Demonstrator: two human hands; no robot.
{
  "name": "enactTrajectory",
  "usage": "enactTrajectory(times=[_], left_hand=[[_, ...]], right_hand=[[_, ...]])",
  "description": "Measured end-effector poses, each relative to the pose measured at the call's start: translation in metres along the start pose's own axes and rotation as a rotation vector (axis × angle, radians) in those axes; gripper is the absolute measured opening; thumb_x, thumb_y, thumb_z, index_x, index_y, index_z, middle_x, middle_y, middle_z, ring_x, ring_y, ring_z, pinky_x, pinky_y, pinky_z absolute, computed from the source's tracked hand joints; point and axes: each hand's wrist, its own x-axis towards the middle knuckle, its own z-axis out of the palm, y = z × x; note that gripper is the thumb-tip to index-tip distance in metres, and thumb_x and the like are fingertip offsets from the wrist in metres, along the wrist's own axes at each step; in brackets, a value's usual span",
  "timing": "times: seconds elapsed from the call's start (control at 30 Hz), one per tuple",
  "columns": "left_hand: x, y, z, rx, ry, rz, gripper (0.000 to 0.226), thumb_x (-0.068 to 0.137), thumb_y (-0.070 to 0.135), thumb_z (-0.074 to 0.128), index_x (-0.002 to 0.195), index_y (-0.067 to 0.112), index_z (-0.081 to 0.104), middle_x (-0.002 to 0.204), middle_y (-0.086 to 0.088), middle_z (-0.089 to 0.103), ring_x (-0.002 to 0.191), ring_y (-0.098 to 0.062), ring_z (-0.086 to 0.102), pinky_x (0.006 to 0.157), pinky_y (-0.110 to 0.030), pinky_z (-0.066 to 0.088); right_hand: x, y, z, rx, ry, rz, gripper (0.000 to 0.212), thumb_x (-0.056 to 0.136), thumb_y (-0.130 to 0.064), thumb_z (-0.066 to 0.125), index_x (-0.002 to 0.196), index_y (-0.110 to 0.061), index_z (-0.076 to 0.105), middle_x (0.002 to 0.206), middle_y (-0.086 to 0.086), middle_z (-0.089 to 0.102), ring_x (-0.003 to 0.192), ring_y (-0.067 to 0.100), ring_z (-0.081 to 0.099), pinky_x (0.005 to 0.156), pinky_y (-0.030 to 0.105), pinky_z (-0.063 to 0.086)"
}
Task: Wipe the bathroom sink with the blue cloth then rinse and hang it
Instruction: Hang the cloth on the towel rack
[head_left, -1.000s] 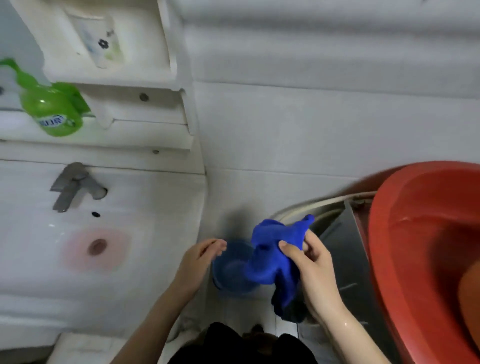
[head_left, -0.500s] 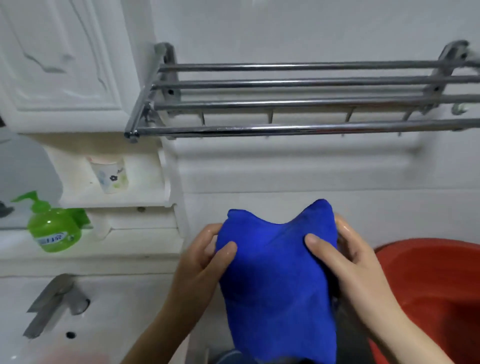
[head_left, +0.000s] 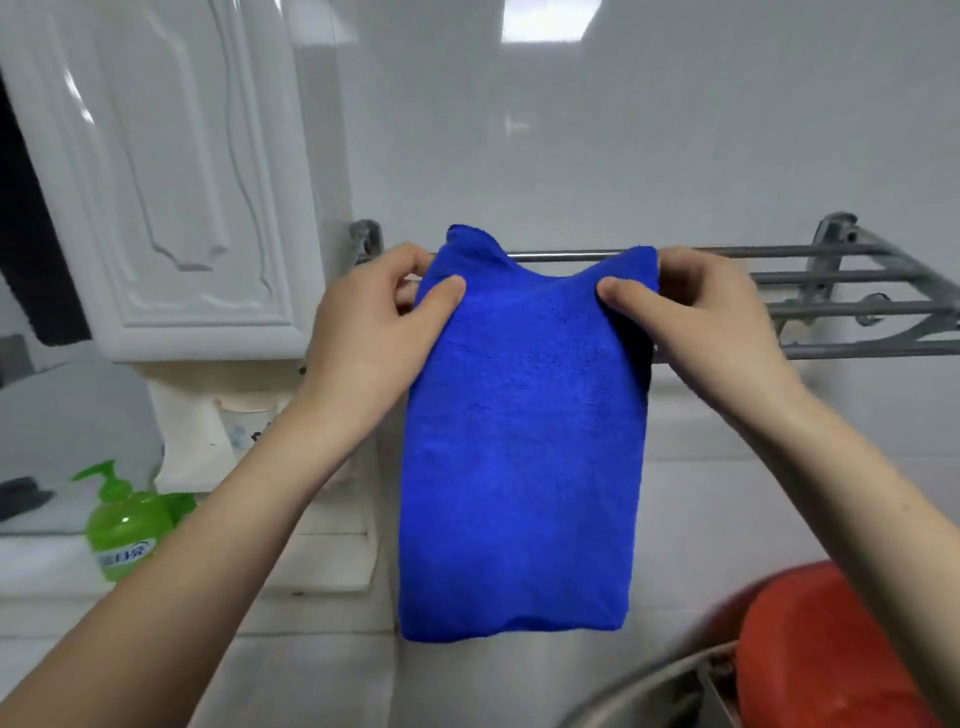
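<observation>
Blue cloth (head_left: 519, 441) between both hands

This is a home bathroom. A metal towel rack (head_left: 841, 283) is fixed to a glossy white wall (head_left: 571, 130). A white moulded cabinet (head_left: 171, 208) hangs left of it. A green pump bottle of hand soap (head_left: 127, 530) stands on a white ledge (head_left: 322, 566) below, and a red plastic basin (head_left: 810, 649) shows at lower right.

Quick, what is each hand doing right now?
Left hand: pinches the blue cloth's upper left corner.
Right hand: pinches its upper right corner, in front of the towel rack.
</observation>
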Motion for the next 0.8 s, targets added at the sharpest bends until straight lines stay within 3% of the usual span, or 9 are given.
enactTrajectory(times=[0.07,0.2,0.3,0.37,0.43,0.5,0.57,0.67,0.8], left_hand=[[0.004,-0.01,0.007,0.134,-0.041,-0.035,0.016,0.089,0.036,0.06,0.081,0.022,0.064,0.065,0.003,0.066,0.062,-0.009,0.057,0.06,-0.022,0.043],[0.002,-0.016,0.014,0.204,0.01,-0.021,0.017,0.087,0.034,0.062,0.077,0.02,0.064,0.061,0.0,0.058,0.055,-0.01,0.046,0.05,-0.016,0.032],[0.005,-0.016,0.017,0.252,0.026,-0.046,0.014,0.082,0.032,0.064,0.08,0.018,0.061,0.061,0.005,0.055,0.061,-0.011,0.048,0.057,-0.026,0.035],[0.006,-0.018,0.02,0.308,0.035,-0.063,0.023,0.078,0.031,0.067,0.094,0.019,0.056,0.081,0.007,0.056,0.078,-0.015,0.052,0.068,-0.029,0.038],[0.008,-0.022,0.018,0.276,0.031,-0.022,0.032,0.075,0.028,0.07,0.1,0.022,0.051,0.097,0.005,0.052,0.087,-0.014,0.051,0.073,-0.029,0.042],[0.011,-0.024,0.016,0.242,-0.048,0.095,0.018,0.078,0.025,0.07,0.088,0.023,0.056,0.09,0.009,0.059,0.083,-0.01,0.055,0.073,-0.028,0.046],[0.011,-0.026,0.013,0.279,-0.176,0.18,0.011,0.087,0.031,0.062,0.079,0.024,0.063,0.08,0.01,0.064,0.08,-0.007,0.056,0.072,-0.027,0.045],[0.007,-0.033,0.008,0.353,-0.304,0.298,0.034,0.09,0.051,0.045,0.087,0.027,0.07,0.082,0.013,0.067,0.082,-0.006,0.054,0.077,-0.024,0.041],[0.003,-0.039,0.0,0.323,-0.308,0.291,0.029,0.087,0.048,0.051,0.096,0.031,0.073,0.081,0.017,0.066,0.083,-0.003,0.053,0.074,-0.02,0.041]], right_hand=[[0.009,0.008,0.005,-0.172,-0.043,0.034,0.029,0.082,-0.03,0.063,0.081,-0.002,0.067,0.078,0.016,0.067,0.064,0.013,0.054,0.061,0.044,0.051],[0.013,0.021,0.01,-0.36,-0.06,0.035,0.031,0.082,-0.033,0.062,0.08,-0.002,0.066,0.071,0.011,0.065,0.062,0.019,0.054,0.053,0.03,0.038],[0.019,0.024,0.009,-0.457,-0.065,0.053,0.038,0.08,-0.037,0.065,0.075,0.0,0.057,0.063,0.007,0.054,0.059,0.019,0.046,0.051,0.031,0.033],[0.023,0.027,0.009,-0.503,-0.035,0.045,0.039,0.076,-0.038,0.07,0.077,-0.005,0.05,0.068,0.001,0.053,0.063,0.02,0.048,0.052,0.032,0.036],[0.021,0.028,0.009,-0.455,0.038,-0.074,0.04,0.073,-0.034,0.076,0.092,-0.013,0.049,0.086,-0.001,0.056,0.078,0.017,0.053,0.063,0.032,0.045],[0.018,0.031,0.008,-0.469,-0.014,-0.362,0.03,0.079,-0.024,0.074,0.102,-0.019,0.056,0.097,-0.004,0.057,0.09,0.016,0.052,0.077,0.034,0.047],[0.016,0.037,0.009,-0.524,-0.157,-0.558,0.01,0.089,-0.017,0.062,0.097,-0.02,0.066,0.088,-0.007,0.064,0.089,0.017,0.051,0.076,0.035,0.046],[0.014,0.044,0.008,-0.597,-0.295,-0.527,0.025,0.094,-0.036,0.045,0.097,-0.027,0.068,0.076,-0.012,0.061,0.081,0.012,0.05,0.071,0.031,0.038],[0.013,0.045,0.006,-0.576,-0.333,-0.432,0.035,0.092,-0.049,0.042,0.091,-0.026,0.069,0.067,-0.009,0.058,0.072,0.011,0.049,0.064,0.037,0.044]])
